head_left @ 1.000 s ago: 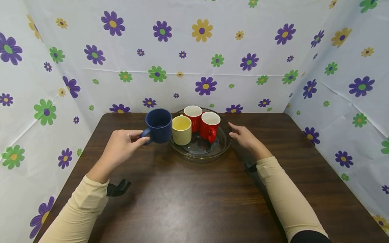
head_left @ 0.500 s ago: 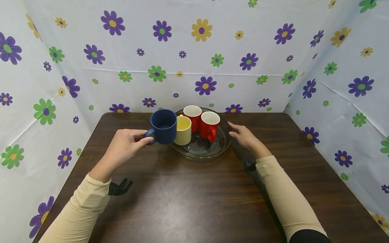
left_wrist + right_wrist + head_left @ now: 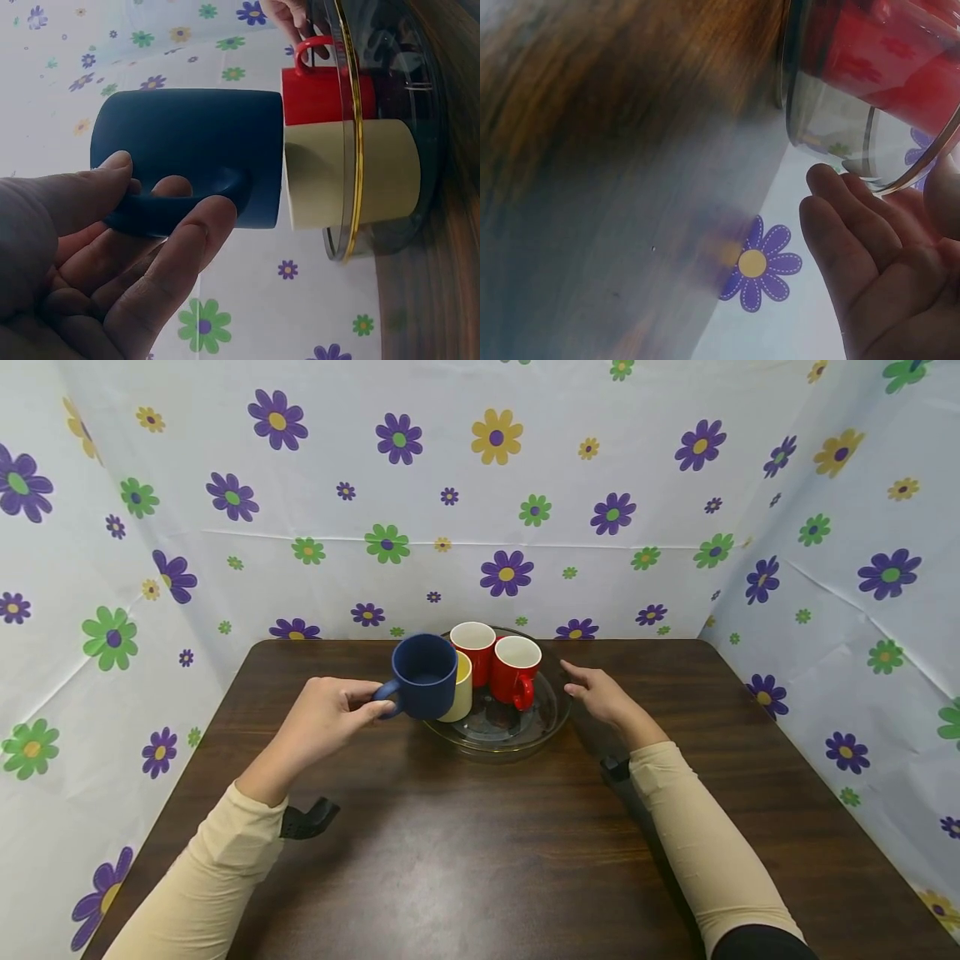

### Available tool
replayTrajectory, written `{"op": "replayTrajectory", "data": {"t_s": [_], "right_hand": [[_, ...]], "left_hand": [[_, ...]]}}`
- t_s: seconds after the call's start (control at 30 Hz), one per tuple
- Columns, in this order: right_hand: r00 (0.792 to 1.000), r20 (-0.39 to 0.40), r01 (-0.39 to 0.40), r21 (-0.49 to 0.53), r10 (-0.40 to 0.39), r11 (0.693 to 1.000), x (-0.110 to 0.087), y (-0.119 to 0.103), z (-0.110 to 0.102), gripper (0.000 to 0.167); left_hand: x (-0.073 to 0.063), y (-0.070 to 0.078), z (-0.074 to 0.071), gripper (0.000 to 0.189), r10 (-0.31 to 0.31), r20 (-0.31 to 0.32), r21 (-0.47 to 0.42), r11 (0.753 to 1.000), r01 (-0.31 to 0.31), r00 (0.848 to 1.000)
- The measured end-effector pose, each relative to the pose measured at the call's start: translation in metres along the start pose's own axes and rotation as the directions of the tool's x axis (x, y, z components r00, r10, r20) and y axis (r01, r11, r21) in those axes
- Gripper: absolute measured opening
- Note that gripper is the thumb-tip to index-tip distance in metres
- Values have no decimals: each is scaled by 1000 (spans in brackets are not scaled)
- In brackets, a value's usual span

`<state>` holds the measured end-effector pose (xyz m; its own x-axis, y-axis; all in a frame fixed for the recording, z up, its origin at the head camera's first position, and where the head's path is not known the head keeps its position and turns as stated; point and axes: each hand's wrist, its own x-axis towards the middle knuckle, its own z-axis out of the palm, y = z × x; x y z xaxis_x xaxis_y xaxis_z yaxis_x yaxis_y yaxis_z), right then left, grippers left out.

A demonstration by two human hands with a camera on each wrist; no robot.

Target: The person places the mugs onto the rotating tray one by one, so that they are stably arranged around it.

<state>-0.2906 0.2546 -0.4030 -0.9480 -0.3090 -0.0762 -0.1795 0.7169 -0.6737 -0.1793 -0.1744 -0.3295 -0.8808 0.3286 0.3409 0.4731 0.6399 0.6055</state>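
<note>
My left hand (image 3: 322,718) grips a dark blue mug (image 3: 426,681) by its handle, thumb on top and fingers curled under. The mug is upright and overlaps a pale yellow mug (image 3: 461,700) in the head view. In the left wrist view the blue mug (image 3: 187,142) is raised level with the top of the yellow mug (image 3: 322,176). That mug stands in a clear glass dish (image 3: 498,747) beside two red mugs, one at the front right (image 3: 514,675) and one behind. My right hand (image 3: 606,697) reaches to the dish's right side, fingers extended close to its rim (image 3: 922,169).
The dish stands near the back edge of a dark brown wooden table (image 3: 480,843). White flowered sheets (image 3: 420,468) hang behind it and on both sides. Each wrist carries a black device, the left one (image 3: 309,818) low over the tabletop.
My left hand has moved right with the blue mug, which now covers more of the yellow mug and the dish's left rim. My right hand has stayed in place.
</note>
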Motion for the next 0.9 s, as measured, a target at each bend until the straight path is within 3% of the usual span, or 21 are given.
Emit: {"op": "replayTrajectory", "data": {"t_s": [0.37,0.9], "right_hand": [[999,16,-30,0,30,1000,7,0,-1,56],[999,21,-26,22,25,999,10,1,-5,55]], "left_hand": [[5,3,9,10,-15,39,-22,1000,16,999],[14,14,19,7,28,50,-55,998,-26,998]]}}
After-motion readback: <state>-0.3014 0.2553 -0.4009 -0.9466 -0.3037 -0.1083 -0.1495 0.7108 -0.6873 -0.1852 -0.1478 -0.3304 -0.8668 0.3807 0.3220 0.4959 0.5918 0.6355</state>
